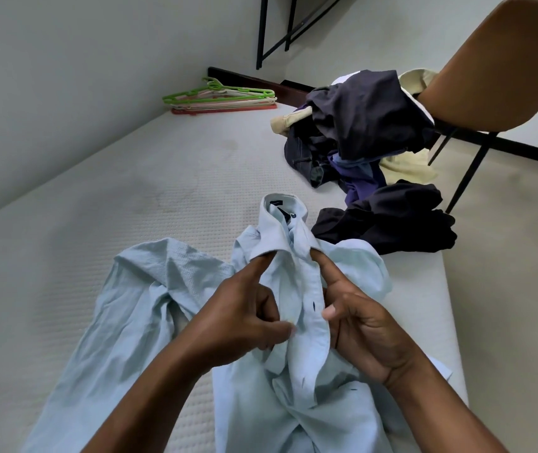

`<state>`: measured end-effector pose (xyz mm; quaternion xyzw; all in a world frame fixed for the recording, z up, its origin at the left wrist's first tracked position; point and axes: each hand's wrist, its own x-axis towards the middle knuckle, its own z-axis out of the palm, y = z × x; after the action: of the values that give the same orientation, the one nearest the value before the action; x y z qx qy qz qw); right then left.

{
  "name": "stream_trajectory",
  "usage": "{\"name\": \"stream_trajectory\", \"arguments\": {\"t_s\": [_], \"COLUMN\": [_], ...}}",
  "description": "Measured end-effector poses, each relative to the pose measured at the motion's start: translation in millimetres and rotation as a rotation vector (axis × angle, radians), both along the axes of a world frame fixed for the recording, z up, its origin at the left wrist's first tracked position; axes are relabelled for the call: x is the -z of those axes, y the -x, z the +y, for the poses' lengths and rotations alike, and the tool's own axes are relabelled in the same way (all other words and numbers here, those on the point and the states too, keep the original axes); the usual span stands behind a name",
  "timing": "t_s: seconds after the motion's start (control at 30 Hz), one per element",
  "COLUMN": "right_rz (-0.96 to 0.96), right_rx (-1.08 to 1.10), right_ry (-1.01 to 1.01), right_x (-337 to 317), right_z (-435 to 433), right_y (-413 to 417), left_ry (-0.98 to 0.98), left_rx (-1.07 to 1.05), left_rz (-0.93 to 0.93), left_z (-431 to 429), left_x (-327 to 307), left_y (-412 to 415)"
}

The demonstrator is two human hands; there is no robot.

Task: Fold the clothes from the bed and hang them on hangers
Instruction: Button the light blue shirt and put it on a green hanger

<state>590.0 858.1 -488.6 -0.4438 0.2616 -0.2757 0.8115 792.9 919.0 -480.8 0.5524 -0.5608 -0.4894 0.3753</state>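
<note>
Two grips on the shirt [149, 289]: left hand [241, 318] and right hand [369, 331] pinch its placket [313, 322] from either side, forefingers extended. Shirt lies lengthwise near the mattress [64, 240] right edge, collar [280, 217] pointing away.

A plain bedroom is showing here: a bare white mattress [130, 197] is lying against a wall [64, 76]. Plastic hangers [220, 98] are resting at the mattress's far end, crumpled clothes [369, 119] are lying heaped on its right side, and a brown chair [503, 67] is standing just beyond that side.
</note>
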Motion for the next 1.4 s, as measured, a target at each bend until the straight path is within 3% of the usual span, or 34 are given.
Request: {"name": "stream_trajectory", "arguments": {"t_s": [0.13, 0.33, 0.6, 1.03, 1.4], "right_rz": [-0.089, -0.059, 0.292, 0.437, 0.388], "right_rx": [0.031, 0.142, 0.514, 0.6, 0.567], "right_ry": [-0.066, -0.033, 0.098, 0.029, 0.053], "right_x": [3, 8, 9, 6, -2], "right_z": [0, -1, 1, 2, 1], "right_y": [-4, -6, -7, -10, 5], "left_ry": [0.01, -0.041, -0.069, -0.123, -0.097], "left_rx": [0.018, 0.04, -0.051, 0.013, -0.233], "left_rz": [0.08, 0.241, 0.283, 0.198, 0.276], "left_z": [-1, -3, -5, -2, -7], "left_x": [-3, 1, 5, 1, 4], "left_y": [5, 7, 5, 2, 9]}}
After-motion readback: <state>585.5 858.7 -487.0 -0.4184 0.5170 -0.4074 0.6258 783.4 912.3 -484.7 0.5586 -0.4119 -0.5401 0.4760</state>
